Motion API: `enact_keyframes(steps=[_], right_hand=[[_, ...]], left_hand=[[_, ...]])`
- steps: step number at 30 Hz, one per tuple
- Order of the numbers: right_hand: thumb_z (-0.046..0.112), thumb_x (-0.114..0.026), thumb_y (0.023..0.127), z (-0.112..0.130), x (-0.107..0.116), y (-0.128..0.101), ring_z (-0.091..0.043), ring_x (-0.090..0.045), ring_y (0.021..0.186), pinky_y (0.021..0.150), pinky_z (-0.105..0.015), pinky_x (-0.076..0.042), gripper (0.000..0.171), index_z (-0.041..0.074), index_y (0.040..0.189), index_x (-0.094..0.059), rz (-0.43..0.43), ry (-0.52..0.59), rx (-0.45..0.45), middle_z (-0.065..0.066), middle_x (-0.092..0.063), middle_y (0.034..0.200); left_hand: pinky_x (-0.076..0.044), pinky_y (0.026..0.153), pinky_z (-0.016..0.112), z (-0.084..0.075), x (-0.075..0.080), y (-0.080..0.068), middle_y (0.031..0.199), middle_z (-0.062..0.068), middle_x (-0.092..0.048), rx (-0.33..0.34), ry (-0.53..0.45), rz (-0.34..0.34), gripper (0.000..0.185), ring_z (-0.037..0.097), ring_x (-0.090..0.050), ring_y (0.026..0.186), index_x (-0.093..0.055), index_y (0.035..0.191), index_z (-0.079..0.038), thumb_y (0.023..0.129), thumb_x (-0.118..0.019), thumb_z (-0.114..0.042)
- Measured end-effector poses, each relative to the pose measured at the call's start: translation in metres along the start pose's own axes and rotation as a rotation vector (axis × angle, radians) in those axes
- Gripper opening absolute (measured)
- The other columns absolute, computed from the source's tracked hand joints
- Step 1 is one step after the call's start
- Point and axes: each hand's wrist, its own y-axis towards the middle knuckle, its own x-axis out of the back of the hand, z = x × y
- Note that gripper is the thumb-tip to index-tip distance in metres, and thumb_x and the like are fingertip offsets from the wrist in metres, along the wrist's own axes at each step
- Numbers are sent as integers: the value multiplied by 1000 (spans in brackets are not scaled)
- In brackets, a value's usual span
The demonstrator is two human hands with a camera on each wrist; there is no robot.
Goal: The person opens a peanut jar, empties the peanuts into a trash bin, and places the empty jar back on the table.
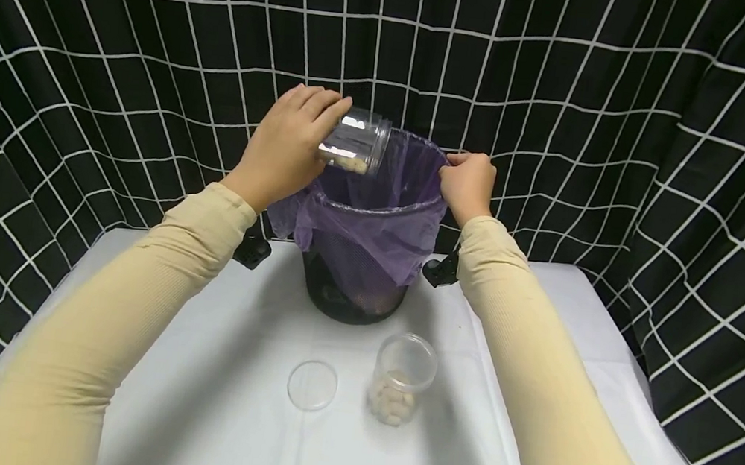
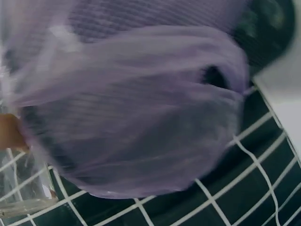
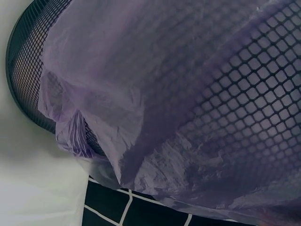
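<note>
Jar (image 1: 356, 141), clear plastic, sits tipped in my left hand (image 1: 284, 151), fingers wrapped round its base, mouth over the bin (image 1: 353, 290). Light, stiff, prob slick, so grip the sidewall. Right hand (image 1: 467, 186) pinches the purple liner (image 1: 373, 225) rim beside it.

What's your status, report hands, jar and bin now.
Left hand grips clear jar, tipped over the bin mouth. Right hand pinches purple liner at the rim. Second jar and lid on table, clear of the pour.
</note>
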Motion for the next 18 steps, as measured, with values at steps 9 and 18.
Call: enact_keyframes(steps=[9,18], right_hand=[[3,-55,86,-3,3,-2,-35,-56,127,101,-42,-50,37,-2,119,-70,-10,4,-6,-19,-66,128],[3,-56,86,0,-1,-1,-34,-57,128,100,-43,-51,37,-2,119,-70,-2,14,12,-18,-67,127]], left_hand=[[-34,120,43,0,-3,0,135,17,-58,17,-33,-16,61,35,-50,129,-53,138,-2,80,-72,-4],[-32,121,42,5,0,-3,137,16,-56,52,-11,-25,65,34,-49,131,-51,140,-3,79,-74,-4]])
